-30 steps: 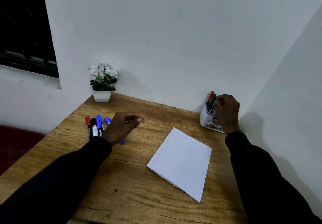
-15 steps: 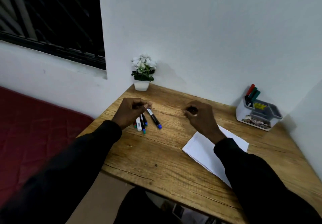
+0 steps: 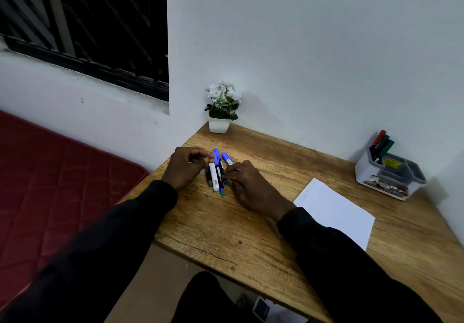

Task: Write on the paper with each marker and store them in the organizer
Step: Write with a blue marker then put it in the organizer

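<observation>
Head view: your right hand (image 3: 247,184) has crossed from the paper (image 3: 334,209) to the loose markers (image 3: 216,172) at the desk (image 3: 251,237) edge, so another pick is starting. Its fingers curl onto the pile; I cannot tell if they pinch one. Your left hand (image 3: 185,167) stays beside them, fingers pressed together. The organizer (image 3: 391,177), holding markers, now sits far right.

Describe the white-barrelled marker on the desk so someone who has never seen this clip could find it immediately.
Start at the small white pot of white flowers in the far left corner of the wooden desk. Nearer the person lies a cluster of markers between the left hand and right hand. The white-barrelled marker lies among them; its neighbours have dark barrels.
</observation>
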